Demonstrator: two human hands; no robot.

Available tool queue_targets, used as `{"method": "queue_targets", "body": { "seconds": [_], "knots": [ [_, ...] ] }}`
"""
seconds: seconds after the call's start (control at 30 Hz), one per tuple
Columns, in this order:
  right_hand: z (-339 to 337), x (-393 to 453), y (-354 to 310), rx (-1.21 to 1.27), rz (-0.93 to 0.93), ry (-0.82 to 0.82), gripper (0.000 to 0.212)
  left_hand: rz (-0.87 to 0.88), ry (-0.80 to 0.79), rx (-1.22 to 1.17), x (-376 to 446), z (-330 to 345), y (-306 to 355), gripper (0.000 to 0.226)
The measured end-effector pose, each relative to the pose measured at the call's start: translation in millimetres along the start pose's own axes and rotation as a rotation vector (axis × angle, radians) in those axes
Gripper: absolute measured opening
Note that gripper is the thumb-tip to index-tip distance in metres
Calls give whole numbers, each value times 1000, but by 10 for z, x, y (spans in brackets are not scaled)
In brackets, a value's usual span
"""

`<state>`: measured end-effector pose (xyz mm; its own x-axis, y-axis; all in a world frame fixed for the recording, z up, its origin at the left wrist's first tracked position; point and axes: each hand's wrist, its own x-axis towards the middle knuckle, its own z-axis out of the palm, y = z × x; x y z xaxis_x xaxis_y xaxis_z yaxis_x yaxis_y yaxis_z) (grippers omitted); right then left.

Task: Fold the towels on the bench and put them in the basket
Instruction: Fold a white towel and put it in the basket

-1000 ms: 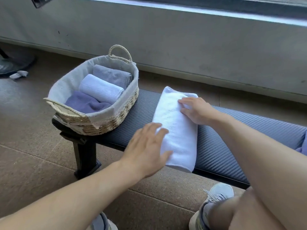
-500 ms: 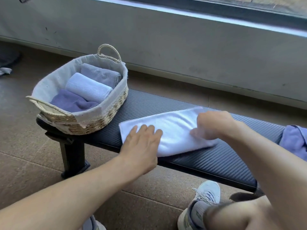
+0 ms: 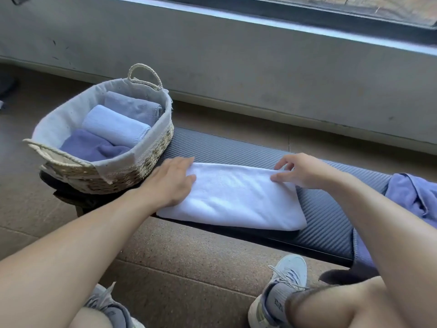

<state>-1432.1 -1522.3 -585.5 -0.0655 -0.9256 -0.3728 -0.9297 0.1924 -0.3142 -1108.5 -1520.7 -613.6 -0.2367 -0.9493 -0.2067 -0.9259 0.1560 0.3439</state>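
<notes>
Now turned lengthwise on bench, towel pressed flat by left hand, far corner pinched by right hand, ready for next fold.

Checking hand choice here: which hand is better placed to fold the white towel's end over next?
Probably the right hand: it pinches the folded white terry towel's far right corner, while the left hand presses flat.

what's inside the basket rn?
Three folded towels in the basket: grey-purple, light blue, darker purple. Anything beneath them is covered.
</notes>
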Motion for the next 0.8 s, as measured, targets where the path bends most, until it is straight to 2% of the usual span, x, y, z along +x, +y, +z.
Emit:
{"method": "queue_targets", "body": {
  "seconds": [0.1,0.2,0.3,0.4,0.47,0.53,0.6,0.7,0.77,0.8],
  "knots": [
    [-45,-21,-33,-57,12,-122,34,-47,42,61,80,-40,42,49],
    [-70,-42,-1,-62,18,-239,42,-126,-59,37,102,-149,101,40],
    [-105,-56,112,145,-17,-250,42,-102,-165,-36,112,-224,81,39],
    [-154,-96,201,407,-103,-255,42,-53,-141,-124,138,-265,65,45],
    [-214,-125,230,522,-159,-163,47,-18,-26,-204,156,-271,87,52],
    [-267,-129,233,623,-202,23,52,37,132,-310,161,-298,140,60],
    [-313,-145,209,746,-273,245,45,115,318,-399,137,-378,213,62],
    [-412,-211,189,790,-377,472,39,316,643,-306,79,-517,318,50],
    [-468,-256,224,686,-393,503,40,402,798,-188,62,-558,321,33],
    [-481,-277,256,609,-393,488,38,426,826,-125,60,-540,291,30]
  ]
}}
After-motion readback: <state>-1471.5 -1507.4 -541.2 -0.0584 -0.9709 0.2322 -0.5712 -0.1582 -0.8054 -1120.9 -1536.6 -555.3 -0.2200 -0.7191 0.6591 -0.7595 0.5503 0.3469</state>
